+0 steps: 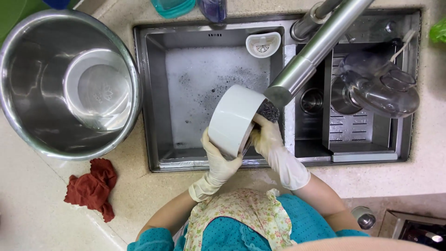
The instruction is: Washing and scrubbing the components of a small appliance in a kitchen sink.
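Left hand [218, 160], gloved, is gripping the white bowl [232, 118] from below, fingers wrapped on its outer wall, clamped tight. Bowl is sitting tilted on its side, over the front edge of the sink [153, 93], its inside facing right toward the other hand.

Right hand [269, 139], also gloved, is closed on a dark scourer [269, 110] and pressing it against the bowl's rim on the right side. Scourer is touching the bowl; how far inside it reaches, can't tell.

Tap [316, 51], a brushed steel spout, is angling down from the top right, its end sitting just beside the scourer and bowl rim. Whether water is running, can't tell.

Sink's left basin is holding foamy water with dark specks. A small white strainer [263, 44] is hanging on the divider at the back. The right basin is holding a rack with a clear lid [381, 88] lying over a steel pot [341, 97].

On the counter [37, 200] left of the sink, a big steel bowl [69, 83] is sitting upright with a smaller steel bowl nested inside. A red rag [93, 186] is lying crumpled just in front of it, well apart from the hands.

Person is wearing a teal top and a floral apron [237, 214].
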